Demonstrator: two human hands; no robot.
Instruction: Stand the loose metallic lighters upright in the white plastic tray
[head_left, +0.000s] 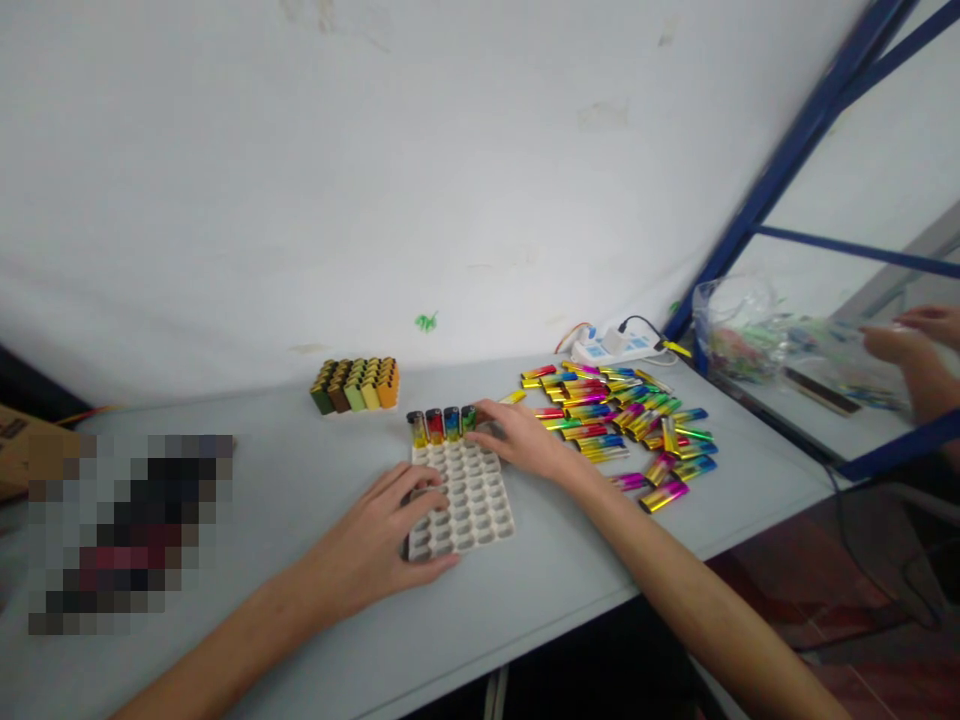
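A pale moulded tray [480, 505] with rows of slots lies on the table in front of me. Standing upright in its far row are several shiny lighters, among them a yellow one [418, 430], a red one [435, 427] and a blue one [451, 424]. My left hand [397, 520] grips the tray's near left corner, its fingers curled over the slots and its thumb along the front edge. At the row's right end, my right hand [517, 437] is closed around a green lighter [469, 418], its fingertips partly covering it.
Loose metallic lighters [592, 405] lie in a heap on the right. A filled block of lighters [355, 385] stands by the wall, near a power strip [616, 345]. Beyond the blue frame [780, 180] are plastic bags [750, 335] and another person's hands [904, 340].
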